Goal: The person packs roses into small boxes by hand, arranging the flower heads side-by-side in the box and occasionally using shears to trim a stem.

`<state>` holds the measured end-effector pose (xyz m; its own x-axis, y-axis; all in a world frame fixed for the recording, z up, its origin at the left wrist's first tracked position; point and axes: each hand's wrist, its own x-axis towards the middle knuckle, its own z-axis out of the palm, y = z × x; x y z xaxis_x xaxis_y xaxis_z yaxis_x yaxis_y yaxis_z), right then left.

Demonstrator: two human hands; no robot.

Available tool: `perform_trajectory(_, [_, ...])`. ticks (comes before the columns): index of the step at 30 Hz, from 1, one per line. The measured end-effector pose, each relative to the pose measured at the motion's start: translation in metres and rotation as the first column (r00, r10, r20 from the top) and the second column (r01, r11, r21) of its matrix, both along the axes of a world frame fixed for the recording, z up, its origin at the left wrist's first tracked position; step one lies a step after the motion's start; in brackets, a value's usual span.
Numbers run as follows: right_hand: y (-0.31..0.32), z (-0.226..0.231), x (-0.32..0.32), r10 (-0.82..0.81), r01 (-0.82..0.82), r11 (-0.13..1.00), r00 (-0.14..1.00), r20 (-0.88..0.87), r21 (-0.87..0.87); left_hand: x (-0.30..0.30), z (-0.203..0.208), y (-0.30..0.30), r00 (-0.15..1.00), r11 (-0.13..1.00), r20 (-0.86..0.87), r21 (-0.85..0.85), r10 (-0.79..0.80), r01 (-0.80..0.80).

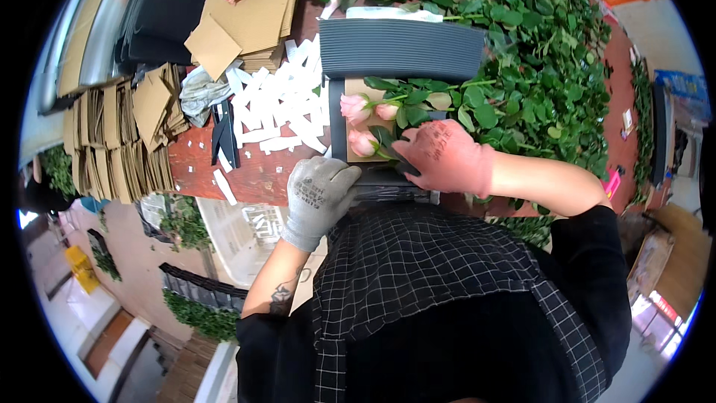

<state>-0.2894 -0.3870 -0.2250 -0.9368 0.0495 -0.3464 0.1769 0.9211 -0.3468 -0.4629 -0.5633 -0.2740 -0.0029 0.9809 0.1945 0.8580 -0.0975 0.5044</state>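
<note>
Three pink roses (355, 108) lie with their heads to the left on a piece of brown cardboard (358, 88) over a dark sheet (338, 116). My right hand (444, 157), in a pinkish-red glove with dark fingertips, is closed about the stem and leaves of the lowest rose (363, 143). At the near left corner of the dark sheet rests my left hand (321, 198) in a grey glove. Its fingers are curled in, and what they grip, if anything, is hidden. Just beyond the roses lies a dark grey ribbed sheet (403, 48).
Leafy rose stems (537, 75) heap over the table's right side. White paper strips (280, 101), black scissors (223, 134) and a grey cloth (203, 95) lie to the left. Cardboard pieces (119, 142) stack at the far left. A white crate (239, 242) stands below the table edge.
</note>
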Motion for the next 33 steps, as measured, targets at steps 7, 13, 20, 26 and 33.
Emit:
perform_trajectory(7, [-0.004,-0.034,-0.012,-0.119,0.119,0.993,0.991,0.065,0.002,-0.004,0.003,0.007,0.997,0.992,0.045,-0.109,-0.062,0.067])
perform_trajectory(13, [-0.001,-0.044,-0.002,-0.050,0.049,0.996,0.998,-0.022,-0.073,0.001,0.031,0.031,0.975,0.958,0.151,-0.216,-0.160,0.191])
perform_trajectory(20, [0.012,-0.012,0.022,-0.386,0.479,0.855,0.844,-0.373,0.199,0.000,0.007,0.025,0.986,0.947,0.076,-0.275,-0.151,0.167])
perform_trajectory(26, [0.000,-0.026,0.029,-0.376,0.380,0.894,0.924,-0.065,0.239,0.000,0.008,0.029,0.984,0.965,0.065,-0.193,-0.169,0.178])
perform_trajectory(33, [0.005,-0.002,0.017,-0.225,0.245,0.926,0.969,-0.102,0.286,0.006,0.002,0.022,0.987,0.968,0.115,-0.212,-0.112,0.135])
